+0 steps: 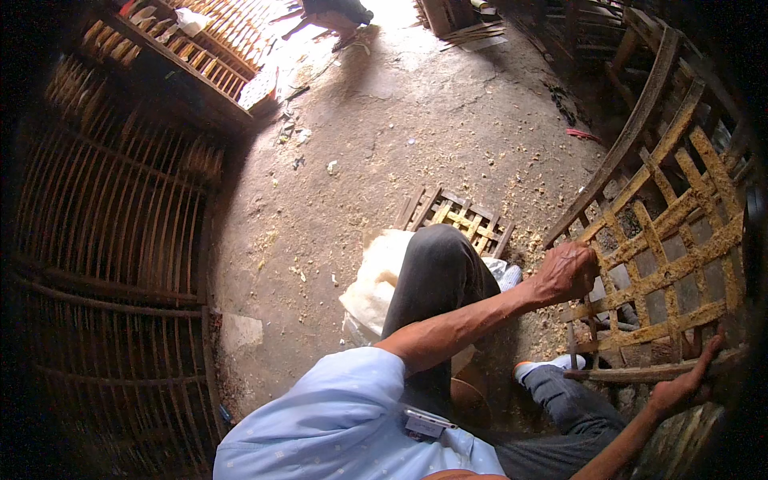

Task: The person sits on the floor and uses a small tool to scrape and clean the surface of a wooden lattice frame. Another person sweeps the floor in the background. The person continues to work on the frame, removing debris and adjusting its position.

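Note:
A wooden lattice panel (662,249) with crossed slats stands tilted on my right side, its slats crusted with yellowish crumbs. My left hand (566,272) is closed in a fist against the panel's left edge; whatever lies inside the fingers is hidden. Lower down, my right hand (678,394) grips the panel's bottom rail, one digit stretched up along it. A smaller lattice piece (462,218) lies on the floor beyond my knee. Next to it, a pale cloth or sack (379,280) is partly covered by my leg.
Slatted wooden walls (112,240) run along the left. The rough concrete floor (352,136) is strewn with crumbs and scraps. More timber frames (628,128) stand at the right. At the bright far end, another person (332,16) is partly in view. A red strip (582,134) lies far right.

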{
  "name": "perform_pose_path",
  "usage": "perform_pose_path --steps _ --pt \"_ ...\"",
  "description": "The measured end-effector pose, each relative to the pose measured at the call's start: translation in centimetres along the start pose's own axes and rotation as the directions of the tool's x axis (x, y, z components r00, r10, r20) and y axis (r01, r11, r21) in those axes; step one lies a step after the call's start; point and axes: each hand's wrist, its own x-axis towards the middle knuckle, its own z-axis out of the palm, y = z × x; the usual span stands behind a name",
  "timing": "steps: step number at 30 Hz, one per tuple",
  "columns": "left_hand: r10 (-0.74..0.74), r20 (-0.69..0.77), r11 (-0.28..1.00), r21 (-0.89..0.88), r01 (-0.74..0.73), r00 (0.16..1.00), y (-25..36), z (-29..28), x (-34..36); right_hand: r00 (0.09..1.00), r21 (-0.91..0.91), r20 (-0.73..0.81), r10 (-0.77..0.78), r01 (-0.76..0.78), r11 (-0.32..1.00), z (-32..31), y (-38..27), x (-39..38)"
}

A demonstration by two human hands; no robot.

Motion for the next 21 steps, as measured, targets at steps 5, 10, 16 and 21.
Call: perform_pose_path --steps 5,10,16,21 --pt "-0.357 0.164 0.897 -0.215 0.386 0.920 0.2 0.7 0.2 0.998 0.002 -0.041 -0.045 0.045 0.999 -0.1 1.3 -0.5" --pt "-0.314 0.539 0.602 -0.524 0.603 0.782 -1.9 -0.5 1.2 0.992 -0.039 -0.041 0.119 -0.121 0.992 0.0 4.0 -1.3" --pt "-0.426 0.511 0.093 -0.796 0.598 0.747 0.2 -1.0 1.3 0.994 -0.015 -0.108 -0.010 0.009 1.000 -0.1 2.8 -0.8" --pt "-0.483 0.488 -0.019 -0.836 0.549 0.727 1.4 -1.4 1.3 0.989 0.195 -0.068 0.134 -0.118 0.974 -0.2 2.0 -1.0"
